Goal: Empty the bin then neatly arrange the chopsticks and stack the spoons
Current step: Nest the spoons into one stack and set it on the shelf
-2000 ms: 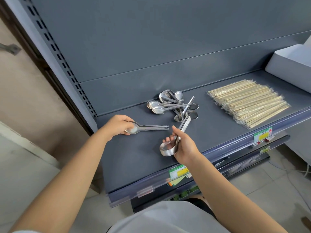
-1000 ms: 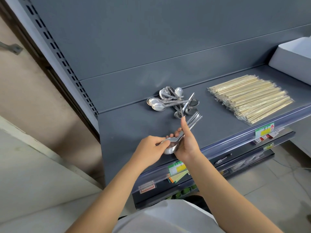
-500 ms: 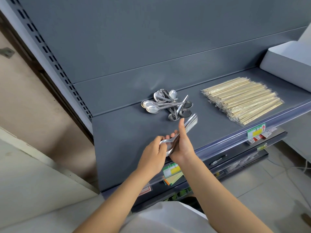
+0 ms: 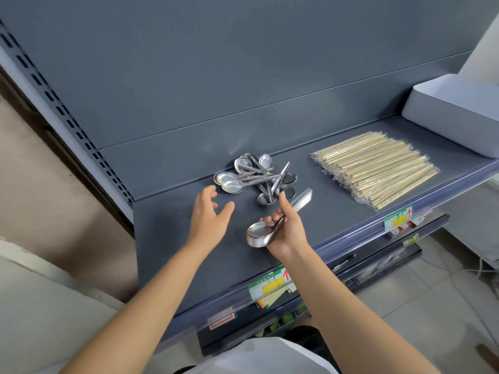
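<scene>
Beyond the left fingertips, on the grey shelf [image 4: 167, 238]: loose spoons [image 4: 253, 176], a tangled heap with handles crossed, some bowls up and some down. Left hand [image 4: 209, 217]: fingers spread wide, holding nothing, hovering just short of that heap. Right hand [image 4: 286, 228]: fingers curled under and thumb laid along a nested stack of spoons [image 4: 259, 234], with the bowls on the near side of the fingers and the handles fanning out past the thumb tip. Chopsticks [image 4: 375, 168]: wrapped, lying in a flat, even sheet well to the right of the right thumb. Bin [image 4: 453, 114]: far right, interior not visible. Risks, as judged: the heap's handles interlock, so lifting one spoon may drag its neighbours and scatter them toward the shelf edge. The held stack is gripped only near the necks, and its fanned handles suggest loose nesting — a tilt of the wrist could let the top spoons slide off. Seating another spoon off-line could knock the stack askew.
</scene>
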